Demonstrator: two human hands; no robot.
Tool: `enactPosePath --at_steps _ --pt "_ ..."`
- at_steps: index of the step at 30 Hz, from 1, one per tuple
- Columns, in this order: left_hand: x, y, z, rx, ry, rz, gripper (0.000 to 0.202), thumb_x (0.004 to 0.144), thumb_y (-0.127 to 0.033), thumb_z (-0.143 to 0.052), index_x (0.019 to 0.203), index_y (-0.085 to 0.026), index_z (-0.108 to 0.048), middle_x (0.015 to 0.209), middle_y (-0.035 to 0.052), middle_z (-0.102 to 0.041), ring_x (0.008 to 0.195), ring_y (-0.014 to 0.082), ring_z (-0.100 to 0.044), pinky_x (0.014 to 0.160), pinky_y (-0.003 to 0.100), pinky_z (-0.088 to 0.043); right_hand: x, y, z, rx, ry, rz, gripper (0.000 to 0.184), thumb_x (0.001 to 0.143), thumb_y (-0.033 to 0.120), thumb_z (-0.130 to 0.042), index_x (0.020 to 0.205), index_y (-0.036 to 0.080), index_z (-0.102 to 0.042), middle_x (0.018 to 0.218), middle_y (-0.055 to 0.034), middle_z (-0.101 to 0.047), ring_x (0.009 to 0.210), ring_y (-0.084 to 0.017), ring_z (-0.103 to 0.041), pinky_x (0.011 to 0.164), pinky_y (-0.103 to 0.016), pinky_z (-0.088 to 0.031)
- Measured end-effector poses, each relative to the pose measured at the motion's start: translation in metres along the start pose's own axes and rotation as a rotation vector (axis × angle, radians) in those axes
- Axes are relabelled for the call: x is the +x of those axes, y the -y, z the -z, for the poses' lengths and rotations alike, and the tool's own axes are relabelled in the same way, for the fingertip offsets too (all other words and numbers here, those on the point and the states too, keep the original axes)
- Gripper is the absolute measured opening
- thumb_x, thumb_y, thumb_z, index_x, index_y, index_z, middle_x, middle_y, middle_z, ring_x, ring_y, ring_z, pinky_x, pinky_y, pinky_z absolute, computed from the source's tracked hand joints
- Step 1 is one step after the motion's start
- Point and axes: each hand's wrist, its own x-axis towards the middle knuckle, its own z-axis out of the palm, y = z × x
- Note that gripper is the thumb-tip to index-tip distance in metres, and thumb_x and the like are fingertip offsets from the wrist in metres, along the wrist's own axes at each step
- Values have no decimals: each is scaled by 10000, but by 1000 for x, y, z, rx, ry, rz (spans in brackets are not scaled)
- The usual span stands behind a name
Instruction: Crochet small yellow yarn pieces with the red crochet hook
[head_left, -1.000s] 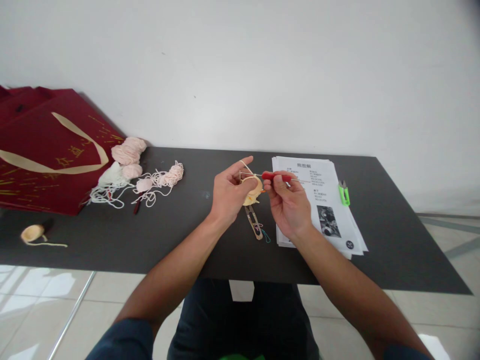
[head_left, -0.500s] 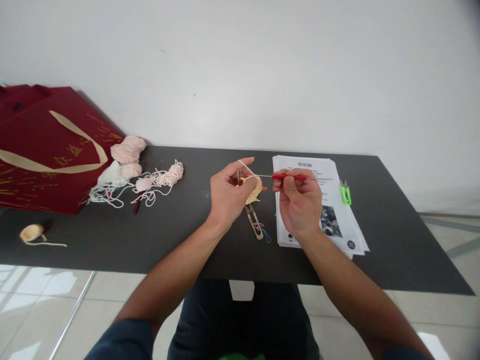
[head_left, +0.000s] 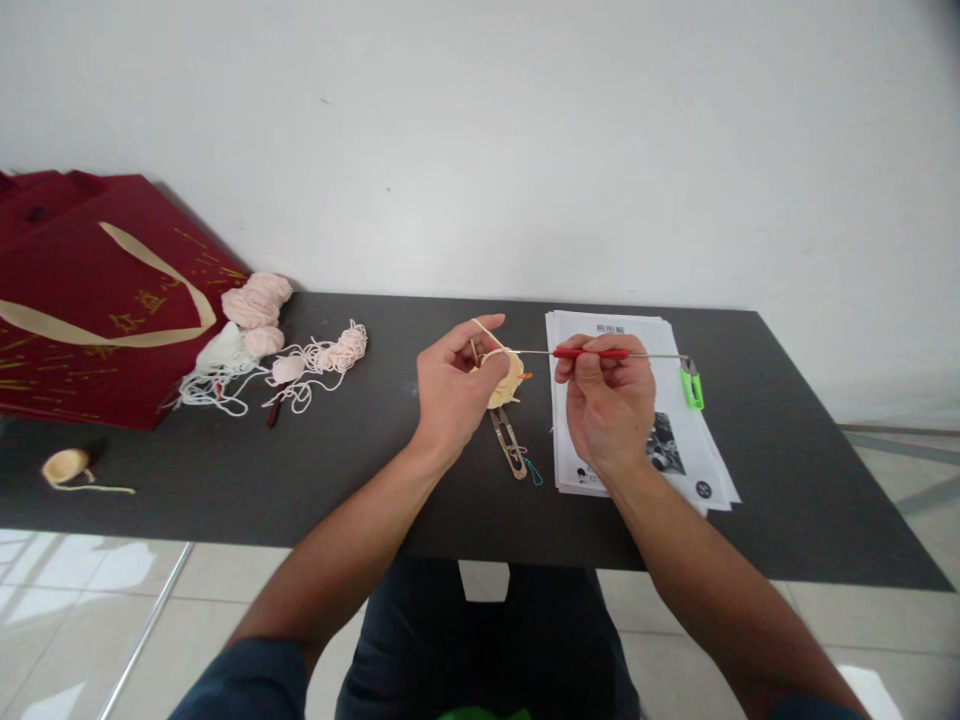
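Note:
My left hand (head_left: 450, 385) pinches a small round cream crochet piece (head_left: 507, 378), with a strand of cream yarn running over its raised forefinger. My right hand (head_left: 607, 405) is closed on a red-handled crochet hook (head_left: 592, 353), held level, its metal tip reaching left to the crochet piece. Both hands hover above the dark table (head_left: 360, 470). Under the right hand lies a stack of printed sheets (head_left: 667, 440).
Metal thread snips (head_left: 510, 445) and a teal stitch marker (head_left: 532, 470) lie below the crochet piece. Green snips (head_left: 691, 385) rest on the papers. Pale pink and white yarn bundles (head_left: 262, 340) sit at left beside a red gift bag (head_left: 90, 300). A small cream crocheted piece (head_left: 64, 466) lies far left.
My right hand has drawn the hook to the right, away from the crochet piece. The left hand has stayed nearly still, lowering slightly.

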Motion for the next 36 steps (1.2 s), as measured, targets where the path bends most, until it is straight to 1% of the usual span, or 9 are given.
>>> enactPosePath --at_steps 7,12,15,18,22,26,31,33,36 --pt "0 3 1 -4 -24 -49 361 697 -149 -787 1052 -216 -791 765 -31 -659 624 80 -543 617 222 -475 -6 -6 0 -75 -17 115 124 891 308 -778 926 282 -662 929 13 -771 707 -119 -676 661 -288 -572" --pt "0 4 1 -4 -71 -59 325 712 -172 -801 1032 -224 -785 770 -34 -678 638 85 -577 639 228 -505 -16 -9 -5 -102 -39 197 100 886 230 -776 940 292 -719 963 4 -801 706 -138 -726 668 -323 -623" --pt "2 5 0 -18 -108 -49 328 715 -190 -819 1038 -225 -779 774 -33 -701 648 91 -611 662 238 -526 -22 -9 -6 -194 -27 256 141 902 186 -742 959 315 -755 1006 5 -819 741 -161 -758 701 -367 -657" --pt "4 6 0 -50 -146 -42 308 700 -193 -843 1001 -216 -782 790 -27 -727 666 93 -638 694 241 -540 -26 -9 -4 -278 47 331 260 911 125 -709 1017 348 -790 1066 4 -829 828 -189 -783 767 -415 -670" --pt "7 6 0 -169 -157 32 352 655 -183 -881 993 -201 -785 799 -22 -742 686 101 -666 714 252 -553 -25 -14 2 -393 148 442 396 892 60 -703 1116 374 -796 1140 -8 -827 978 -234 -788 845 -465 -664" --pt "8 1 1 -337 -66 175 455 623 -173 -901 1060 -190 -776 772 -26 -724 679 125 -687 702 282 -559 -20 -20 6 -443 208 530 422 901 80 -697 1177 388 -781 1178 -12 -822 1033 -253 -783 854 -474 -658" --pt "13 -6 6 -431 64 269 471 636 -161 -871 1098 -187 -782 732 -35 -686 653 99 -641 711 264 -530 -19 -23 6 -398 220 471 449 870 60 -730 1171 389 -786 1178 -4 -822 1049 -252 -774 885 -474 -647" --pt "15 -7 8 -432 90 292 478 642 -150 -854 1112 -193 -783 749 -26 -694 664 100 -637 722 267 -522 -19 -24 4 -331 196 384 399 876 89 -739 1132 389 -798 1168 2 -823 1016 -241 -775 853 -455 -651" --pt "17 -8 10 -409 128 309 507 630 -141 -848 1130 -189 -783 741 -27 -678 659 99 -623 708 265 -506 -16 -22 2 -200 122 203 274 901 177 -741 1088 369 -798 1119 5 -826 820 -180 -761 709 -372 -639"
